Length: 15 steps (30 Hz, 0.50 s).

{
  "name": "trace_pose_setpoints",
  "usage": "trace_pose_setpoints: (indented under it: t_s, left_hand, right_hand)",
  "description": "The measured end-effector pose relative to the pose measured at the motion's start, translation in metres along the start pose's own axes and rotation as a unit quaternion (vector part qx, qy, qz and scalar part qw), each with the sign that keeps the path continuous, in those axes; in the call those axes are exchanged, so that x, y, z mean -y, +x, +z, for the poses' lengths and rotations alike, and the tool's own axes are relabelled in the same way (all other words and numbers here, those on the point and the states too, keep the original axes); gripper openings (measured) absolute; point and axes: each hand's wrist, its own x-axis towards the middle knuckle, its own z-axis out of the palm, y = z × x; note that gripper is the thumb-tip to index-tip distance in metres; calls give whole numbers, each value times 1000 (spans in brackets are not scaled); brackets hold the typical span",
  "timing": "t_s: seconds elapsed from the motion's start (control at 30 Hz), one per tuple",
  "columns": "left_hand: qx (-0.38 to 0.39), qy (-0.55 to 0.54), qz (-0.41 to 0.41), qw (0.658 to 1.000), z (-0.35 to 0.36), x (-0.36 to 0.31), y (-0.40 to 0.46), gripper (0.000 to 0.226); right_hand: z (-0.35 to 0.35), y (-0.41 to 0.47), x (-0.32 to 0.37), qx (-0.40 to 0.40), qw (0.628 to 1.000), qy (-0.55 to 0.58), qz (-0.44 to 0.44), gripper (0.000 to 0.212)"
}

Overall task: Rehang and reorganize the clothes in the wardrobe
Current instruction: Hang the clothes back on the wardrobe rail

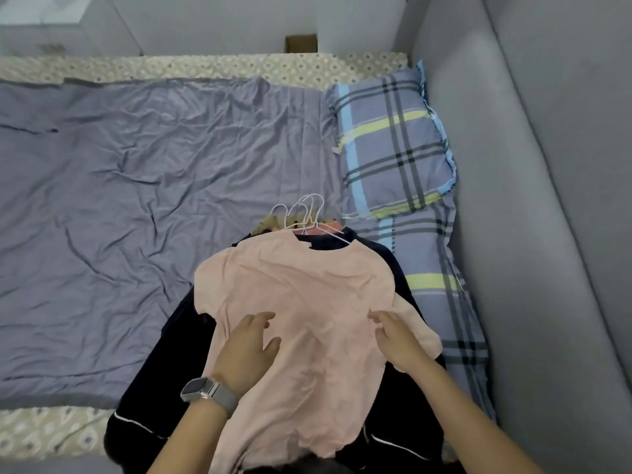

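Note:
A pale pink T-shirt (301, 289) lies flat on top of a pile of clothes on the bed, over a dark navy garment with white piping (407, 425). Several white wire hangers (307, 213) stick out at the pile's far end, above a yellow-and-red garment. My left hand (249, 347), with a grey watch on the wrist, rests with spread fingers on the shirt's left middle. My right hand (396, 336) lies on the shirt near its right sleeve; its fingertips touch the fabric at the armpit seam.
The pile sits on a wrinkled grey-blue sheet (130, 186). A plaid pillow (393, 142) and plaid cover lie to the right, against a grey padded headboard (533, 200). A patterned mattress edge (205, 66) runs along the far side.

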Motion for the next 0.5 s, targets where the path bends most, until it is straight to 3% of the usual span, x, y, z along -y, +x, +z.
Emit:
trace_pose_setpoints:
  t_s: [0.17,0.37,0.5]
  left_hand:
    - [-4,3,-31,1000,2,-1,31,43]
    - [-7,-21,-61,998,10,-6,55,42]
    - [-16,-41,-61,997,16,-14,64,42]
  right_hand:
    - [-5,73,11,6,999,-6,-35,41]
    - [-42,156,39,-172,984,47,28,56]
    - [-39,195,30,-115,990,3,76,52]
